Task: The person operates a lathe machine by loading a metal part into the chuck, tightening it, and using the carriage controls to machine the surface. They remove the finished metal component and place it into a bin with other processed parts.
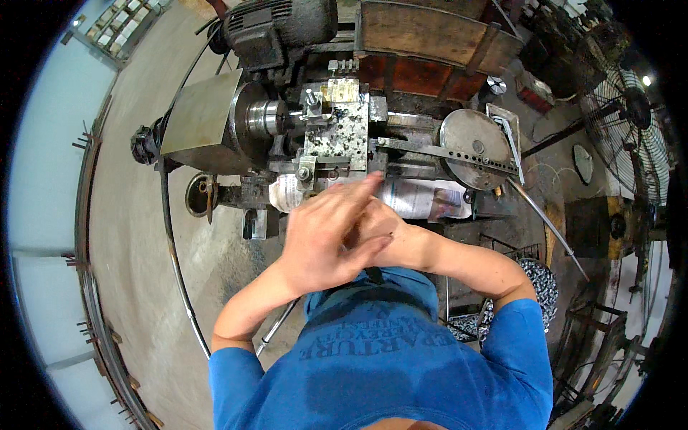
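Note:
My left hand [320, 231] is crossed over my right hand [381, 223] in front of my body. The left fingers stretch up and to the right, thumb apart, with nothing seen in them. Most of the right hand's fingers are hidden behind the left. Just beyond them is a small lathe-like machine. Its metal slide [337, 136] is strewn with dark chips, and a bolted clamp [304, 174] is the part nearest the left hand. A round steel spindle [265, 118] faces the slide from the left. Printed paper [423, 198] lies along the machine's near side.
A lever bar with holes [446, 152] crosses a round metal disc [466, 129] at the right. A dark motor [279, 29] sits behind. Baskets of small metal parts [539, 290] stand near my right elbow, a large fan [631, 107] farther off. A black hose [168, 229] hangs at the left.

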`<state>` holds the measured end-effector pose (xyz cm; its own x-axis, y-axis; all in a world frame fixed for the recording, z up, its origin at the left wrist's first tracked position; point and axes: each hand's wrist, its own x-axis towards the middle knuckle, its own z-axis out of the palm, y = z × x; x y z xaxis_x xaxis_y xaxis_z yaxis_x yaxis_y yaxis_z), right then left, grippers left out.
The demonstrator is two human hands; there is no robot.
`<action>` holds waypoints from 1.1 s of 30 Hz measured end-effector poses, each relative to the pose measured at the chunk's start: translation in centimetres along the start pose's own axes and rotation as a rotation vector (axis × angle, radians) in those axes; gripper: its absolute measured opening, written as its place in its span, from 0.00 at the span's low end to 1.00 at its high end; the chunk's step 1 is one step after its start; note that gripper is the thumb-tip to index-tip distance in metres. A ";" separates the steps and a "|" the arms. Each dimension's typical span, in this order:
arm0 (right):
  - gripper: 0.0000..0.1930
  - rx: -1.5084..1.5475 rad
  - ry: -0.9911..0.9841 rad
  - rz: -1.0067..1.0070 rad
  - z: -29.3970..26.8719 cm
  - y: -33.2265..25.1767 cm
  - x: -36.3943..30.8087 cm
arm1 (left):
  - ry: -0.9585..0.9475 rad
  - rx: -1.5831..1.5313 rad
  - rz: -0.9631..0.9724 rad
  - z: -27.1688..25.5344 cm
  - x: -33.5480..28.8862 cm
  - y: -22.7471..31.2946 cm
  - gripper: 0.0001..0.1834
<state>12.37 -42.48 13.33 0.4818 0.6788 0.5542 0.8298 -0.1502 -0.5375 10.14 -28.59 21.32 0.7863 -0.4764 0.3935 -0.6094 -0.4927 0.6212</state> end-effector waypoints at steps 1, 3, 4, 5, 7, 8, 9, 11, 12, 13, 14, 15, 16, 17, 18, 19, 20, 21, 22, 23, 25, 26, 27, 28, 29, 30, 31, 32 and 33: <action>0.06 0.001 0.011 -0.007 0.0 -0.4 0.0 | 0.026 0.057 0.096 0.5 0.6 0.1 0.35; 0.05 -0.001 0.036 -0.016 -0.2 -1.1 -0.1 | -0.026 0.148 0.110 1.0 1.1 0.3 0.34; 0.06 -0.093 -0.031 -0.034 0.1 -0.8 -0.6 | -0.055 0.192 0.120 1.2 1.5 0.3 0.33; 0.06 -0.185 -0.099 -0.052 0.4 -0.4 -1.0 | 0.002 0.271 0.132 1.1 2.0 0.0 0.31; 0.09 -0.435 -0.432 0.069 0.1 -1.6 0.1 | 0.119 0.437 0.140 0.2 3.3 -1.1 0.28; 0.10 -0.442 -0.403 0.027 -0.3 -1.9 0.1 | 0.232 0.448 0.139 -0.2 4.2 -1.8 0.25; 0.11 -0.453 -0.369 -0.014 -0.9 -2.1 0.1 | 0.231 0.342 0.002 -0.6 4.7 -1.2 0.24; 0.12 -0.459 -0.422 0.031 -1.2 -2.6 0.6 | 0.281 0.275 0.088 -1.1 5.3 -1.4 0.24; 0.12 -0.466 -0.449 0.053 -1.4 -2.7 0.8 | 0.277 0.285 0.103 -1.3 5.4 -1.5 0.24; 0.12 -0.433 -0.446 0.069 -1.6 -2.6 0.7 | 0.272 0.295 0.116 -1.6 5.4 -1.5 0.24; 0.12 -0.399 -0.443 0.083 -1.6 -2.5 0.6 | 0.269 0.306 0.128 -2.0 5.1 -1.6 0.23; 0.12 -0.375 -0.439 0.095 -2.0 -2.5 0.5 | 0.285 0.248 0.142 -2.4 4.6 -2.3 0.23; 0.12 -0.342 -0.404 0.108 -2.3 -2.0 0.2 | 0.307 0.155 0.030 -2.9 3.7 -2.8 0.24; 0.12 -0.294 -0.368 0.123 -2.7 -1.2 -0.1 | 0.327 0.061 -0.082 -3.5 2.4 -3.1 0.24; 0.13 -0.252 -0.331 0.134 -3.5 -0.5 -0.5 | 0.356 -0.048 -0.253 -4.5 0.9 -3.3 0.24; 0.13 -0.212 -0.294 0.153 -4.6 0.3 -1.0 | 0.374 -0.167 -0.421 -5.3 -0.6 -4.1 0.25; 0.13 -0.209 -0.246 0.116 -6.6 1.3 -0.9 | 0.364 -0.162 -0.390 -6.0 -2.2 -5.4 0.26; 0.14 -0.268 -0.246 0.208 -8.0 2.4 -0.7 | 0.359 -0.148 -0.367 -6.9 -4.1 -6.5 0.26; 0.14 -0.257 -0.159 0.254 -10.1 3.6 -0.4 | 0.343 -0.118 -0.442 -7.6 -6.0 -7.2 0.26; 0.15 -0.253 -0.158 0.354 -12.3 5.1 0.5 | 0.330 -0.084 -0.523 -8.3 -8.0 -7.7 0.26; 0.12 -0.511 0.143 0.228 -15.7 9.3 1.9 | 0.312 0.056 -0.612 -9.6 -11.1 -8.4 0.25; 0.11 -0.573 0.149 0.287 -17.6 11.0 3.5 | 0.326 0.164 -0.648 -10.2 -12.2 -8.4 0.25; 0.11 -0.527 0.148 0.425 -19.7 12.0 5.3 | 0.342 0.275 -0.683 -11.0 -13.3 -8.3 0.24; 0.12 -0.725 0.180 0.512 -21.3 14.1 6.4 | 0.359 0.353 -0.608 -11.8 -14.5 -9.1 0.23; 0.13 -0.747 0.166 0.555 -22.7 15.1 7.8 | 0.402 0.413 -0.643 -12.6 -15.6 -9.4 0.22; 0.13 -0.718 0.244 0.662 -23.7 16.1 8.9 | 0.445 0.428 -0.666 -13.4 -16.7 -10.2 0.21; 0.15 -0.675 0.162 0.765 -24.8 16.7 10.1 | 0.489 0.448 -0.696 -14.4 -18.1 -11.0 0.20; 0.18 -0.837 0.208 0.765 -25.1 17.1 10.6 | 0.540 0.504 -0.731 -15.2 -19.2 -11.9 0.19; 0.20 -1.000 0.254 0.770 -25.2 17.4 10.7 | 0.546 0.560 -0.728 -16.1 -20.6 -13.4 0.19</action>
<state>39.05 -55.94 25.91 0.8765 0.0385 0.4799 0.1116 -0.9859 -0.1245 3.74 -0.45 15.78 0.8347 0.3895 0.3894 0.1744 -0.8576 0.4839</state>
